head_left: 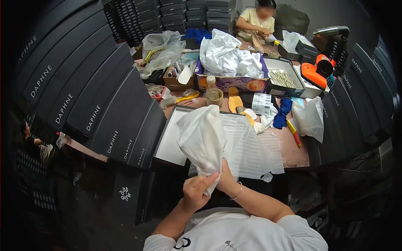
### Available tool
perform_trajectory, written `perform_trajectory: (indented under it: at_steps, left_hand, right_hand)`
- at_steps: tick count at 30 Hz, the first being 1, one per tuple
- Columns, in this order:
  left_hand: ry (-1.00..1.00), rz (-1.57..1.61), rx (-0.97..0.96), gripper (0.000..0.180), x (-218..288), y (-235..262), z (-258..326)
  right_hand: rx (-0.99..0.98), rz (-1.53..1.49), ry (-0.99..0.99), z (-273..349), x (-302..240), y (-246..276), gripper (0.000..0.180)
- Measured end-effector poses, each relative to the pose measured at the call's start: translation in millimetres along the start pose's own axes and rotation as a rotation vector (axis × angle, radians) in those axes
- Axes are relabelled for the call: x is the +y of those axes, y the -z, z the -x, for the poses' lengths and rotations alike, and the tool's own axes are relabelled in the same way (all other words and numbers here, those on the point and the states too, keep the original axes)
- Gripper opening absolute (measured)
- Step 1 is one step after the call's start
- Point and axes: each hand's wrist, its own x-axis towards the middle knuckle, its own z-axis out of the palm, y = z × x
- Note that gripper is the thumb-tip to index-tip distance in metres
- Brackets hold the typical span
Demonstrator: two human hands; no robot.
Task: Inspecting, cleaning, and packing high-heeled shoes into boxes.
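A white soft wrap, cloth or thin paper, stands bunched up in front of me; what is inside it is hidden. My left hand pinches its gathered lower end between thumb and fingers. Against the right side of the same end my right hand is closed, its fingers partly hidden behind the wrap. Beneath lies an open dark box with a white inside. White ribbed packing sheets spread to the right of the wrap.
Stacked black shoe boxes rise on the left and right. Behind the wrap stand a jar with a bottle and a purple carton of crumpled paper. A yellow-red knife lies right. Across the table a person works.
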Motion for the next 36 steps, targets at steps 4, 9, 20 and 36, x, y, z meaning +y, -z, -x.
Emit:
perform_trajectory:
  at_steps: [4, 9, 20, 36]
  left_hand:
    - [0.122, 0.002, 0.127, 0.038, -2.9, -1.2, 11.7]
    - [0.008, 0.08, 0.062, 0.039, 4.0, -15.3, 11.4]
    - [0.025, 0.215, -0.188, 0.055, 13.7, -32.9, 42.6]
    - [1.003, 1.03, 0.729, 0.06, -51.0, 5.5, 5.1]
  right_hand:
    - [-0.166, -0.527, -0.232, -8.4, -39.8, 14.9, 0.058]
    - [-0.187, 0.756, 0.398, -13.7, 2.9, 44.6, 0.061]
    - [-0.25, 0.767, 0.375, -23.8, 5.9, 57.0, 0.06]
    - [-0.178, 1.187, 0.592, 7.8, -14.0, 32.9, 0.063]
